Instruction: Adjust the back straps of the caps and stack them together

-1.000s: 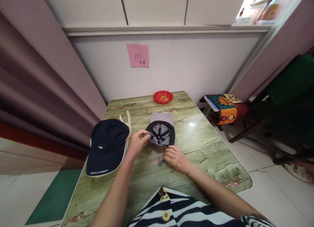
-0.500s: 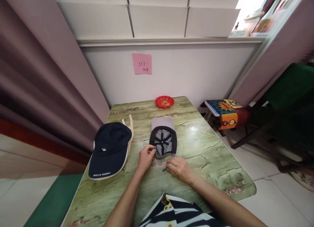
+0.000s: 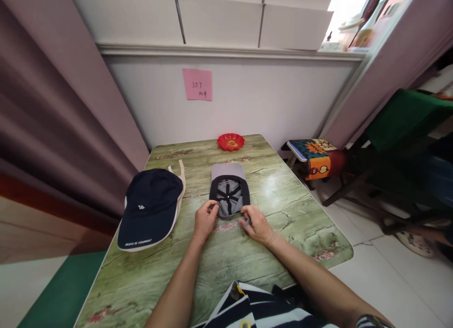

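Observation:
A grey cap (image 3: 228, 196) lies upside down on the green wood-patterned table, its brim pointing away from me and its black inner bands showing. My left hand (image 3: 205, 218) pinches the cap's near left edge between thumb and fingers. At the near right edge, my right hand (image 3: 257, 225) has its fingers closed on the cap's rim, and a bit of grey strap shows by the thumb. Left of them rests a navy cap (image 3: 152, 203) with white trim, brim towards me, a pale strap (image 3: 182, 172) sticking out behind it.
On the far part of the table (image 3: 283, 224) sits a red scalloped dish (image 3: 230, 142). A pink note (image 3: 197, 84) is stuck to the wall. Beyond the right edge stands a stool (image 3: 314, 158) with a colourful cover; a purple curtain (image 3: 71, 106) hangs at left.
My right hand has moved up from below the grey cap to its near right edge and closed there. The left hand keeps its pinch. The whole view has shifted slightly.

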Available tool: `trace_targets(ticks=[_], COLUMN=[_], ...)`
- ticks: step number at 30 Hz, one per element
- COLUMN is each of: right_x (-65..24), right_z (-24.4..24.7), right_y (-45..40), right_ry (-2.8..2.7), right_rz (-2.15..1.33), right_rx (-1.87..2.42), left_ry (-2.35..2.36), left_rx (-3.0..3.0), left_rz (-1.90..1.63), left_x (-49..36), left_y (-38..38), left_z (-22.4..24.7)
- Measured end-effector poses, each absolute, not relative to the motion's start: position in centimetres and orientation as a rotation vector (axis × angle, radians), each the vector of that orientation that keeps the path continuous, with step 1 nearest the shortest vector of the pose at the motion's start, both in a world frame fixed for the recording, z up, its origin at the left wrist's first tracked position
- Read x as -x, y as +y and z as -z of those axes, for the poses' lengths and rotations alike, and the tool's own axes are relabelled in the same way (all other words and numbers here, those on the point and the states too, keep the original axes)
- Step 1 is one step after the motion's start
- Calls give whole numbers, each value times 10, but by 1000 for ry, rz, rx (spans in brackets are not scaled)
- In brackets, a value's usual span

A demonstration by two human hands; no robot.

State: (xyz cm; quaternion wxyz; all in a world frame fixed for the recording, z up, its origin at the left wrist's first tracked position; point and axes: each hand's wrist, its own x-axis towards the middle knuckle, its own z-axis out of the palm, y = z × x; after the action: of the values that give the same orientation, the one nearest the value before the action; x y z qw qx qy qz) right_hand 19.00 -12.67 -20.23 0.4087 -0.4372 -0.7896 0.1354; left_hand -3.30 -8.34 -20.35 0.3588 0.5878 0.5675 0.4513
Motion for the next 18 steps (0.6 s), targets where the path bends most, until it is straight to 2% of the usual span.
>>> trace_targets(ticks=[9,12,15,18], right_x=[-177,-165,-153,-144], right_z=[201,206,213,217], right_y=[-92,-64,-30,2], right_ry=[-1976,-1916,-1606,-1355], right_rz=[-427,-594,-864,-966], right_rx=[965,1050,1258,1322], left_ry=[1625,1687,1694,1696], left_rx=[-1573,-1480,-1440,-1408], left_rz=[-1187,-1226,-1260,-1300], left_x=[24,14,7,6], left_y=[-82,-68,-47,-24], left_z=[201,204,207,211])
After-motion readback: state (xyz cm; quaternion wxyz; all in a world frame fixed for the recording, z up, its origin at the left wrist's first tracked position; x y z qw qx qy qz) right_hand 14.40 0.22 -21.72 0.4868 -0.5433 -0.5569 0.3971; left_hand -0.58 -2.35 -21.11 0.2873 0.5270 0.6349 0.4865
